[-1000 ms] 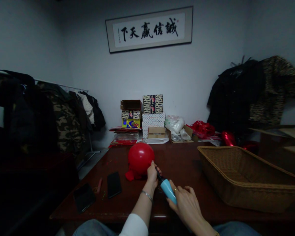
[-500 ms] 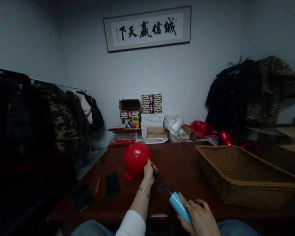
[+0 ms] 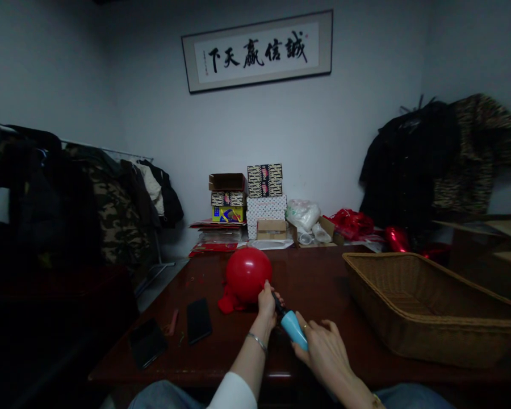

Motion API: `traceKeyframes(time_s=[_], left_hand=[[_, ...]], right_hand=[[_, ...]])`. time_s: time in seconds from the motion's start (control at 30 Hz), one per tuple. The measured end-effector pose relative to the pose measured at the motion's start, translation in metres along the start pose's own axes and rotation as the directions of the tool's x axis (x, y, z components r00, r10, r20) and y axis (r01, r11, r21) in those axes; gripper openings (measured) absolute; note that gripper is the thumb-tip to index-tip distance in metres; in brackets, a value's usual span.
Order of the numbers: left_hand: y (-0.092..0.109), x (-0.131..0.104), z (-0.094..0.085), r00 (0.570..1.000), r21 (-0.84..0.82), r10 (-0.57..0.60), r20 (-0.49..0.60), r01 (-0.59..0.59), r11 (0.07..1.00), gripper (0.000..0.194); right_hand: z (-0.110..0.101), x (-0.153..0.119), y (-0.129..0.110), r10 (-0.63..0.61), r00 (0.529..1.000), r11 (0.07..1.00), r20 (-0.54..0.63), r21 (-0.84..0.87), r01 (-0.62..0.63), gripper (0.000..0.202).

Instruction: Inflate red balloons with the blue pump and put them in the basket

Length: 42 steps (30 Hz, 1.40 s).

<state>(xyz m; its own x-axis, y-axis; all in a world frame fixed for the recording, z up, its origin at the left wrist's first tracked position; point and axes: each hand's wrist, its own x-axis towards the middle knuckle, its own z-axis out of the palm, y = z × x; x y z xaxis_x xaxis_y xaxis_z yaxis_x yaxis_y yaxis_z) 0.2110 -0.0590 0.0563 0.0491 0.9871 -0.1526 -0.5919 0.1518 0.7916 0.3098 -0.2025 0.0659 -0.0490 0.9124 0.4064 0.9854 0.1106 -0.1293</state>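
Observation:
A round red balloon [image 3: 247, 274] is partly inflated over the table, its neck end at my left hand [image 3: 268, 304]. That hand is closed around the balloon's neck and the black nozzle end of a hand pump; the exact grip is hidden by the fingers. My right hand [image 3: 323, 349] wraps the pump's light blue body [image 3: 294, 329], which is pushed close up to the left hand. Just left of the balloon lies some limp red material [image 3: 226, 301], perhaps uninflated balloons.
Left on the brown table [image 3: 315, 278] lie a black phone [image 3: 199, 321], a dark flat object [image 3: 148, 343] and a small red piece [image 3: 173, 322]. A wicker basket [image 3: 434, 338] stands at right. Stacked boxes [image 3: 266, 210] and a plastic bag [image 3: 303, 215] line the back.
My right hand has pushed the blue pump body forward and left toward my left hand, covering the black rod. The balloon and left hand appear slightly farther right.

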Motion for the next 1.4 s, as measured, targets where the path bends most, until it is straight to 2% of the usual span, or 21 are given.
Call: traceKeyframes(time_s=[0.17, 0.6, 0.87, 1.1, 1.4], left_hand=[[0.002, -0.001, 0.0, 1.0, 0.02, -0.005, -0.02, 0.006, 1.0, 0.041], [0.0, -0.002, 0.004, 0.999, -0.039, -0.026, -0.034, 0.025, 0.999, 0.041], [-0.003, 0.002, 0.002, 0.998, -0.019, -0.019, -0.054, 0.018, 1.0, 0.038], [0.006, 0.006, 0.0, 0.996, -0.004, 0.024, -0.087, -0.024, 1.0, 0.042], [0.023, 0.01, -0.005, 0.995, -0.053, 0.034, -0.089, -0.039, 0.998, 0.044]], right_hand=[[0.002, 0.008, -0.007, 0.004, 1.0, 1.0, 0.001, -0.013, -0.004, 0.05], [0.006, -0.002, -0.007, 0.022, 0.999, 0.997, -0.047, -0.071, -0.025, 0.051], [0.009, -0.008, -0.008, 0.024, 0.998, 0.998, -0.056, -0.063, -0.027, 0.049], [0.013, -0.022, 0.003, -0.022, 0.995, 0.999, -0.097, -0.051, 0.017, 0.052], [0.016, -0.054, 0.031, -0.119, 0.975, 0.992, -0.189, -0.051, 0.111, 0.058]])
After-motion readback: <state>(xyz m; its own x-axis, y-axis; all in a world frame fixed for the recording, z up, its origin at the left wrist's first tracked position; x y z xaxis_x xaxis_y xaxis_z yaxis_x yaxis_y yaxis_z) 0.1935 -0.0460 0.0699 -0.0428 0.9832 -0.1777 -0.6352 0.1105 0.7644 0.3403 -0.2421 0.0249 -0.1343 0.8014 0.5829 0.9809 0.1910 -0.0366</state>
